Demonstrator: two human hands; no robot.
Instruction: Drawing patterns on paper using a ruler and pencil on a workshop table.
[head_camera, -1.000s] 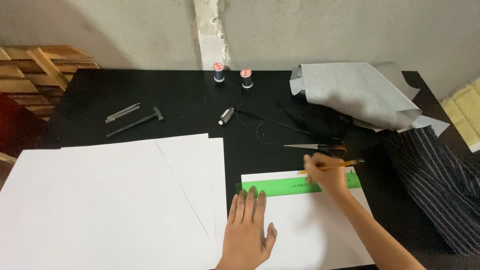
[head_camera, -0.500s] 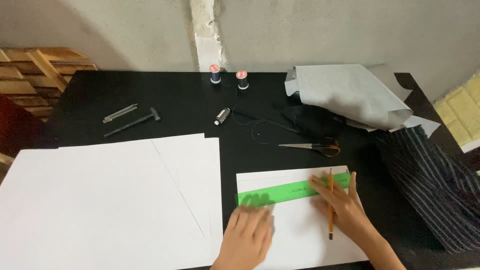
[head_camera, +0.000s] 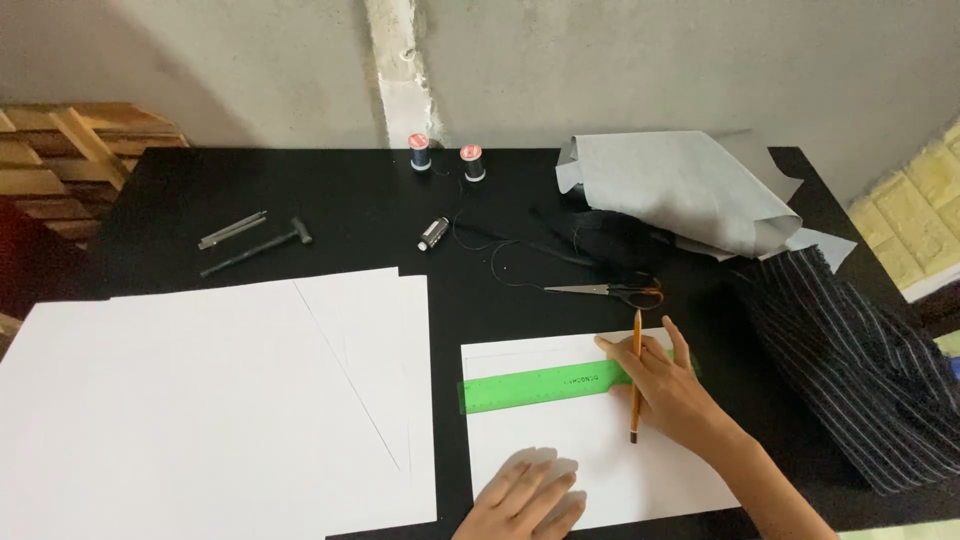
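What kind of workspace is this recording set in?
Probably a home sewing or pattern-making workspace. A black table against a bare wall holds thread spools, scissors and grey fabric, while the right hand holds a pencil over a green ruler on white paper.

green ruler (head_camera: 545, 385) flat across white sheet (head_camera: 600, 470) | yellow pencil (head_camera: 636, 375) upright-lying

Right hand (head_camera: 668, 385) presses on end of green ruler (head_camera: 545, 386), pencil (head_camera: 636, 375) lying under its fingers, tip toward person. Left hand (head_camera: 525, 495), blurred, flat on small white sheet (head_camera: 600, 470) below ruler. Scissors (head_camera: 610, 291) just beyond right hand.
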